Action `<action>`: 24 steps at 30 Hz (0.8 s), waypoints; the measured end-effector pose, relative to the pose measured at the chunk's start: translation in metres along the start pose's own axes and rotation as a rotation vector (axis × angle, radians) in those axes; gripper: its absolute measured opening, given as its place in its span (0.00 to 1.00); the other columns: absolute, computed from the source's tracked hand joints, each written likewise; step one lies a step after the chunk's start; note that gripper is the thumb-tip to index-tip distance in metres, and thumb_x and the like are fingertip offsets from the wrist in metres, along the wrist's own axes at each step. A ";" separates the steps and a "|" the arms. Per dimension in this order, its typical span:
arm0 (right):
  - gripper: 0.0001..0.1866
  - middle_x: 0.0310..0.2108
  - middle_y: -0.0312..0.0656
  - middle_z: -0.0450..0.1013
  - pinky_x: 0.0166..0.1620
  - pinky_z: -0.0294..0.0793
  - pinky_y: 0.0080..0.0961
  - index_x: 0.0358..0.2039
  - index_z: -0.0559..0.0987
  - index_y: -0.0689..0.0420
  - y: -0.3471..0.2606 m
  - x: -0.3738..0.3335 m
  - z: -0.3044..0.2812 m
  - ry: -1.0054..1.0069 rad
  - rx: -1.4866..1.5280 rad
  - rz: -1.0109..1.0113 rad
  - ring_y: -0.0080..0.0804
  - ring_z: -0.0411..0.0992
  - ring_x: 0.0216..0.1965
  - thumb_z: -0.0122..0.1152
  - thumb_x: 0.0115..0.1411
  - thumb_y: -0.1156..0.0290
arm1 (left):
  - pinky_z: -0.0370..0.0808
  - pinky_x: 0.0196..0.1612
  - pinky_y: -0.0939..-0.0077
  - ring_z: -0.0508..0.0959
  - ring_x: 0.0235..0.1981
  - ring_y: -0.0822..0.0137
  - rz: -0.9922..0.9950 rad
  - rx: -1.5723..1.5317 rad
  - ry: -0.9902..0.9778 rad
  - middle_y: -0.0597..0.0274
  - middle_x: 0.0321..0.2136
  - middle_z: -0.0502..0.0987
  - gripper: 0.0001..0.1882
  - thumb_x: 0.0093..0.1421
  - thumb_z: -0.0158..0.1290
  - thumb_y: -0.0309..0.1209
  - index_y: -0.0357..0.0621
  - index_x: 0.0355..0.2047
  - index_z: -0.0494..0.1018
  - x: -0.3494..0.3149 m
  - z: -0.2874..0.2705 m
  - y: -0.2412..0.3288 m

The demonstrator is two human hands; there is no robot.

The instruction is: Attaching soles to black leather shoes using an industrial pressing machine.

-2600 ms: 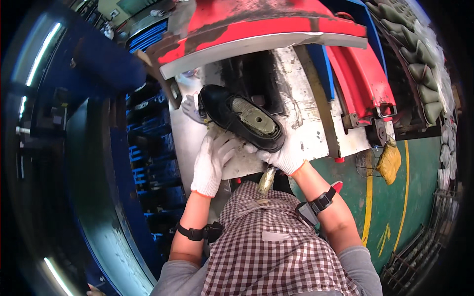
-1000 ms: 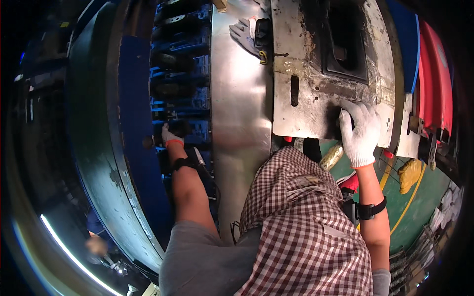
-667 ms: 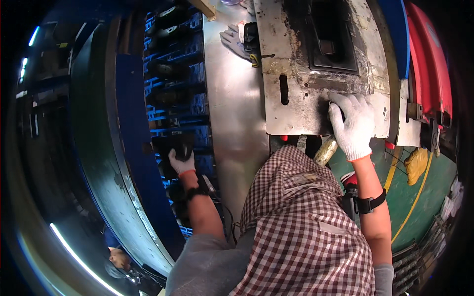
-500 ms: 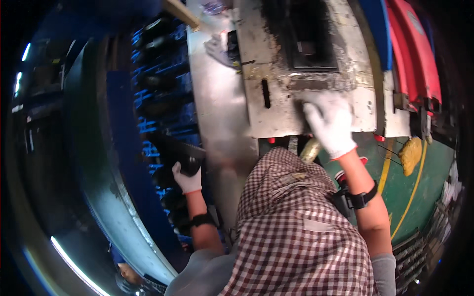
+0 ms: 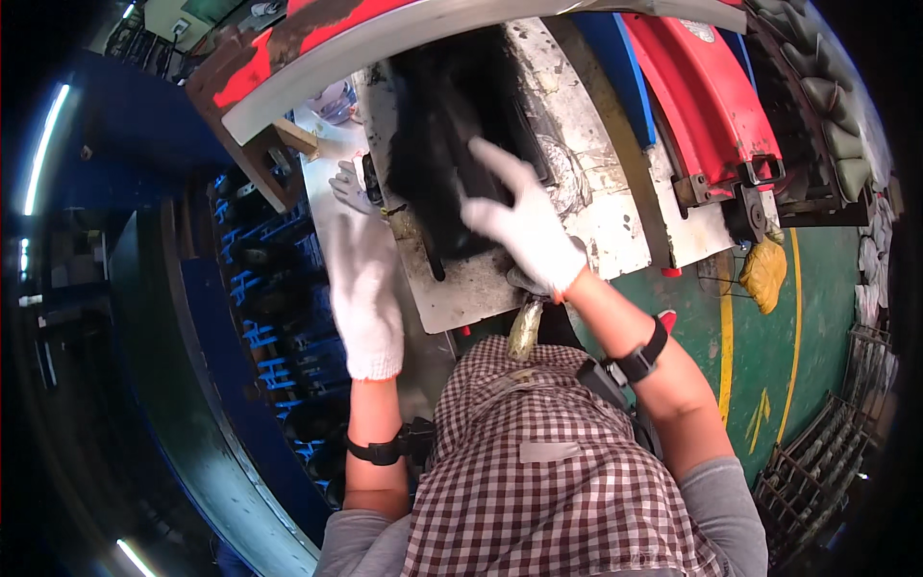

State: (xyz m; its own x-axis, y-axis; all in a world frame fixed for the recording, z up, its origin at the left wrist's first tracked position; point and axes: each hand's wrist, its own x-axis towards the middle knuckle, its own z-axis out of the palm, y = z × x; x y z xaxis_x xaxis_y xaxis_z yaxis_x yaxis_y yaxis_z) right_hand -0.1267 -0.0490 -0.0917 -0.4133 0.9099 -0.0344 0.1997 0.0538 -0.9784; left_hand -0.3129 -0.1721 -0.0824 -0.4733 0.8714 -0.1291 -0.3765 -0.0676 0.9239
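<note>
My right hand [image 5: 531, 226], in a white knitted glove, reaches over the worktop [image 5: 601, 226] with thumb and finger spread apart. Just beyond its fingertips lies a black, motion-blurred piece [image 5: 423, 163] whose kind I cannot make out. Beside the worktop's left edge is my left hand [image 5: 365, 298], also in a white glove. Motion smears its fingers, and I cannot tell whether it holds anything. Below my right wrist, a handle wrapped in yellowish tape [image 5: 524, 332] juts past the worktop's near edge.
A red and bare-metal bar [image 5: 461, 43] crosses above the worktop's far side. Left stands a blue rack [image 5: 255, 279] with dark objects. A grey glove [image 5: 354, 186] lies near the worktop. To the right are a red machine part [image 5: 697, 96] and a yellow cloth bundle [image 5: 762, 276].
My left hand has left the rack side, where it held a black object, and moved up beside the worktop. My right hand has reached farther over the worktop. The view has shifted.
</note>
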 end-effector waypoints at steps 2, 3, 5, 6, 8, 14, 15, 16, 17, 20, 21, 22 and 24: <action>0.43 0.60 0.60 0.65 0.65 0.69 0.39 0.68 0.71 0.49 -0.003 0.030 -0.016 0.142 -0.276 0.048 0.55 0.69 0.63 0.71 0.51 0.53 | 0.59 0.72 0.52 0.66 0.69 0.48 0.271 0.183 0.085 0.40 0.69 0.63 0.44 0.64 0.57 0.39 0.37 0.74 0.51 0.005 0.020 0.031; 0.42 0.58 0.60 0.65 0.62 0.73 0.40 0.67 0.72 0.46 -0.004 0.046 -0.019 0.203 -0.384 0.062 0.56 0.71 0.59 0.71 0.51 0.51 | 0.59 0.72 0.51 0.68 0.67 0.46 0.421 0.226 0.122 0.38 0.67 0.65 0.41 0.66 0.55 0.37 0.36 0.73 0.52 0.008 0.023 0.042; 0.41 0.57 0.59 0.66 0.58 0.76 0.43 0.66 0.73 0.42 -0.003 0.071 -0.025 0.204 -0.601 0.134 0.56 0.73 0.57 0.70 0.50 0.48 | 0.59 0.72 0.49 0.69 0.66 0.45 0.595 0.249 0.178 0.36 0.65 0.66 0.38 0.67 0.53 0.33 0.35 0.73 0.53 0.015 0.029 0.069; 0.40 0.56 0.58 0.67 0.56 0.77 0.44 0.65 0.74 0.41 0.008 0.080 -0.022 0.217 -0.740 0.109 0.56 0.73 0.55 0.71 0.51 0.49 | 0.59 0.72 0.49 0.70 0.65 0.46 0.652 0.272 0.169 0.36 0.64 0.68 0.37 0.67 0.52 0.32 0.35 0.73 0.53 0.018 0.031 0.080; 0.39 0.54 0.57 0.68 0.54 0.78 0.44 0.65 0.74 0.40 0.021 0.088 -0.008 0.227 -0.874 0.078 0.55 0.73 0.54 0.71 0.51 0.49 | 0.61 0.71 0.50 0.71 0.65 0.46 0.762 0.293 0.157 0.37 0.62 0.70 0.35 0.67 0.51 0.30 0.35 0.72 0.55 0.023 0.041 0.099; 0.35 0.47 0.52 0.70 0.47 0.80 0.45 0.62 0.75 0.40 0.026 0.080 0.017 0.281 -0.913 0.152 0.51 0.73 0.50 0.72 0.52 0.54 | 0.63 0.71 0.52 0.71 0.65 0.47 0.970 0.462 0.071 0.38 0.63 0.70 0.32 0.69 0.48 0.28 0.32 0.71 0.56 0.036 0.064 0.148; 0.35 0.47 0.52 0.70 0.47 0.80 0.45 0.62 0.75 0.40 0.028 0.079 0.018 0.288 -0.913 0.150 0.51 0.73 0.50 0.72 0.52 0.54 | 0.63 0.71 0.52 0.71 0.65 0.47 0.975 0.457 0.067 0.38 0.63 0.70 0.32 0.69 0.48 0.28 0.32 0.71 0.56 0.040 0.072 0.155; 0.35 0.48 0.52 0.70 0.47 0.80 0.45 0.63 0.75 0.40 0.029 0.078 0.021 0.321 -0.919 0.161 0.51 0.73 0.50 0.72 0.52 0.53 | 0.63 0.71 0.54 0.70 0.66 0.48 1.028 0.528 0.019 0.38 0.63 0.70 0.31 0.69 0.48 0.27 0.31 0.70 0.57 0.045 0.082 0.162; 0.36 0.48 0.52 0.70 0.47 0.80 0.44 0.63 0.75 0.40 0.027 0.078 0.022 0.353 -0.922 0.172 0.51 0.73 0.50 0.72 0.53 0.53 | 0.63 0.71 0.56 0.70 0.66 0.49 1.083 0.602 -0.029 0.39 0.63 0.70 0.31 0.69 0.48 0.27 0.30 0.70 0.58 0.050 0.092 0.171; 0.37 0.48 0.51 0.70 0.48 0.80 0.44 0.64 0.73 0.40 0.029 0.079 0.022 0.351 -0.939 0.203 0.50 0.73 0.50 0.72 0.54 0.52 | 0.61 0.72 0.60 0.69 0.68 0.54 1.189 0.810 -0.253 0.44 0.64 0.71 0.28 0.68 0.52 0.27 0.29 0.67 0.64 0.080 0.121 0.193; 0.37 0.48 0.51 0.70 0.48 0.80 0.43 0.65 0.73 0.39 0.026 0.077 0.023 0.358 -0.945 0.181 0.49 0.74 0.49 0.72 0.54 0.52 | 0.69 0.65 0.61 0.76 0.61 0.51 1.281 1.038 -0.298 0.42 0.59 0.75 0.28 0.66 0.54 0.31 0.36 0.65 0.68 0.089 0.136 0.211; 0.37 0.48 0.51 0.70 0.48 0.80 0.43 0.65 0.73 0.39 0.022 0.077 0.023 0.359 -0.944 0.173 0.49 0.74 0.49 0.72 0.54 0.52 | 0.70 0.64 0.64 0.75 0.59 0.55 1.143 1.163 -0.242 0.45 0.57 0.75 0.29 0.65 0.55 0.32 0.39 0.65 0.67 0.078 0.151 0.211; 0.40 0.54 0.56 0.69 0.54 0.77 0.44 0.67 0.70 0.42 0.020 0.074 0.009 0.270 -0.880 0.240 0.54 0.73 0.53 0.71 0.54 0.51 | 0.70 0.63 0.66 0.75 0.57 0.56 1.152 1.375 -0.282 0.46 0.56 0.74 0.31 0.63 0.56 0.35 0.42 0.66 0.67 0.079 0.185 0.202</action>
State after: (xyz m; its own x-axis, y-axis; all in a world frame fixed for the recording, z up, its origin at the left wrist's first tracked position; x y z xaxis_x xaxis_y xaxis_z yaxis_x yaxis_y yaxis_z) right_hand -0.1613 0.0161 -0.1158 -0.0772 0.9953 -0.0585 0.8955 0.0434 -0.4430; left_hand -0.2784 -0.0271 0.1608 0.1964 0.7413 0.6418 0.9280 -0.3519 0.1224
